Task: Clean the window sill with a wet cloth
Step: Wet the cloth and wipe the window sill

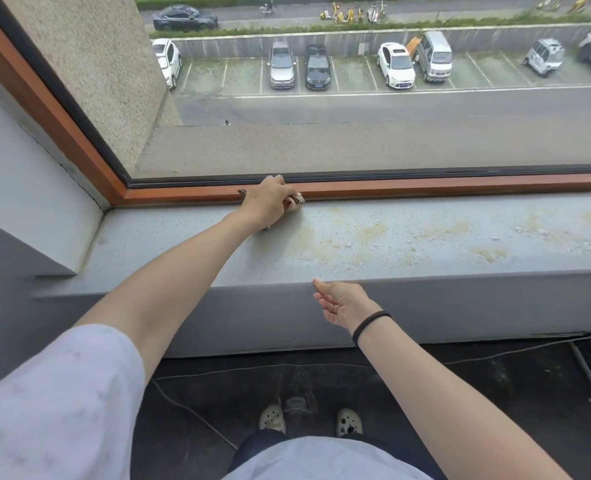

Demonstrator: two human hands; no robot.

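A wide grey window sill point(408, 237) runs below a wooden window frame point(425, 188). It is speckled, with yellowish stains and white flakes toward the right. My left hand point(270, 202) reaches to the back of the sill against the frame and grips a small spotted cloth point(299, 199), mostly hidden under the fingers. My right hand point(339, 301) hangs in front of the sill's front edge, thumb up, fingers loosely curled, holding nothing. A black band sits on its wrist.
The window glass point(356, 98) looks out on a car park. A grey wall point(27, 168) closes the sill's left end. Below is a dark floor point(495, 393) with thin cables point(190, 410) and my two shoes point(273, 417).
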